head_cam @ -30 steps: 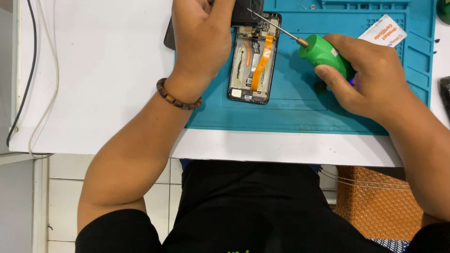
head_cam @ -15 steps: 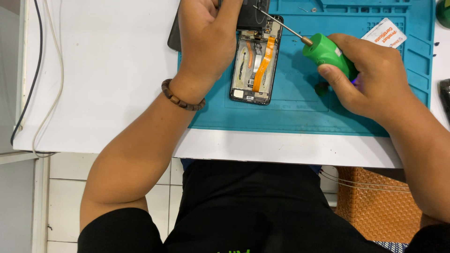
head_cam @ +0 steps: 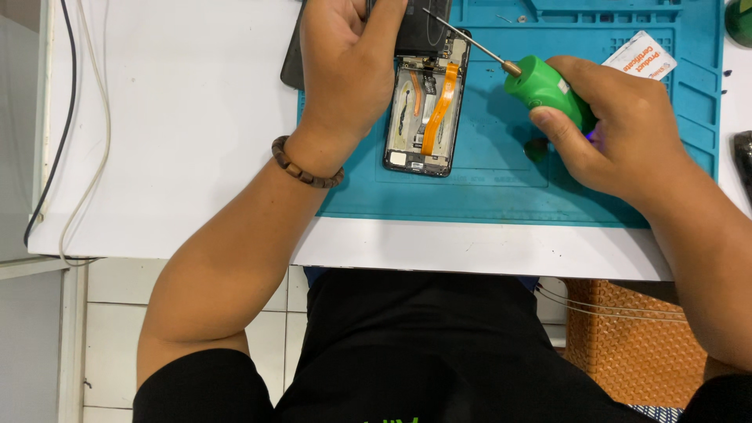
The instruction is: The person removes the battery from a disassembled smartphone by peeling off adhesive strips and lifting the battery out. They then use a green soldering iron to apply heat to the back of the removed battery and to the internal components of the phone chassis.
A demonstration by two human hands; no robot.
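Observation:
An opened phone (head_cam: 425, 110) lies on a blue work mat (head_cam: 501, 188), its inside showing an orange flex cable. My left hand (head_cam: 345, 66), with a bead bracelet at the wrist, presses on the phone's left side and upper part. My right hand (head_cam: 627, 125) grips a green-handled screwdriver (head_cam: 540, 86). Its thin metal shaft slants up and left, and the tip is over the phone's top end. The phone's upper end is cut off by the frame's top edge.
A white card (head_cam: 642, 55) lies on the mat's far right. Black and white cables (head_cam: 63, 117) run down the white table's left side. A dark object (head_cam: 742, 160) sits at the right edge, and a woven basket (head_cam: 627, 345) stands under the table.
The view has shifted slightly, so the phone and both hands sit higher in frame. The screwdriver stays angled at the phone's top; both hands keep their hold.

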